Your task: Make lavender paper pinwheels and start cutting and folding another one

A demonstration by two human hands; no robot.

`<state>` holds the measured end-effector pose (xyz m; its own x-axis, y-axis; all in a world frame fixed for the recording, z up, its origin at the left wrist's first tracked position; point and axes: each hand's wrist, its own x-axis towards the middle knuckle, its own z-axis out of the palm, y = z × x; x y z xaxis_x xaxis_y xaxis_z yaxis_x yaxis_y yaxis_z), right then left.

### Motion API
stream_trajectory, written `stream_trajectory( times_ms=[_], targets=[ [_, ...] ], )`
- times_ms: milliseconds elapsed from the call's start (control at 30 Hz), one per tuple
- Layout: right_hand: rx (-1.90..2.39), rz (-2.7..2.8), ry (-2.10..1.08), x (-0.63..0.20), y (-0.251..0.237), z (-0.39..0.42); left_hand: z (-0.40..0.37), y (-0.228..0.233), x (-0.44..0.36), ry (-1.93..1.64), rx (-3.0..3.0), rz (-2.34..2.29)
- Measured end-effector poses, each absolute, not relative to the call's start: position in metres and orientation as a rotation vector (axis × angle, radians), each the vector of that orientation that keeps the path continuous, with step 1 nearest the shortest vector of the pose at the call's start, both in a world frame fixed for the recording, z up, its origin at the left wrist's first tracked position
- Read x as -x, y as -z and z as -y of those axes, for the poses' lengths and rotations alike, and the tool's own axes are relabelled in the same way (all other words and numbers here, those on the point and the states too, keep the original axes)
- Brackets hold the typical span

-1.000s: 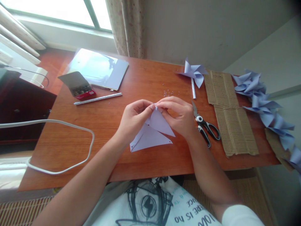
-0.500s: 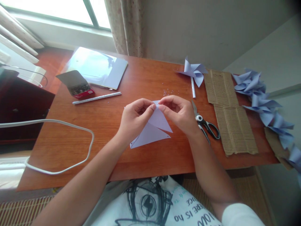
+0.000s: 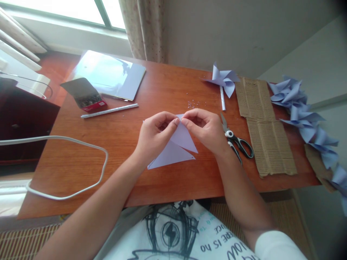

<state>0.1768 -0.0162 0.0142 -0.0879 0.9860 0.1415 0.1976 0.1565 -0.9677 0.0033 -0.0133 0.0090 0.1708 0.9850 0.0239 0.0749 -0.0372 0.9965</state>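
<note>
A pale lilac sheet of paper (image 3: 173,156), cut along lines toward its middle, is pinched at its far part by both hands. My left hand (image 3: 159,131) grips it between thumb and forefinger. Close against it, my right hand (image 3: 204,126) pinches the same paper with thumb and fingertips. The fingertips nearly meet, and what lies between them is hidden. Small dark dots mark a near corner of the sheet. Scissors (image 3: 237,141) with black and white handles lie beside my right hand. Beyond the hands, tiny bits (image 3: 193,104) are scattered on the table.
A finished paper pinwheel (image 3: 223,80) on a white stick lies at the back. Corrugated cardboard (image 3: 269,141) and several pinwheels (image 3: 305,115) are at the right. Leftward are a rolled stick (image 3: 110,111), an opened red box (image 3: 92,104), a glossy folder (image 3: 132,81) and a white cable (image 3: 104,162).
Both hands keep their pinch on the paper, with only slight finger movement. The whole view has shifted a little.
</note>
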Motion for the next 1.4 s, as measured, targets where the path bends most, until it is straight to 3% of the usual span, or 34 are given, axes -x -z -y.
stream_trajectory(
  times_ms=[1400],
  targets=[
    [1.225,1.538,-0.978,-0.1769,-0.0152,0.0171,0.015,-0.0098,-0.0026,-1.062,-1.381,-1.107]
  ],
)
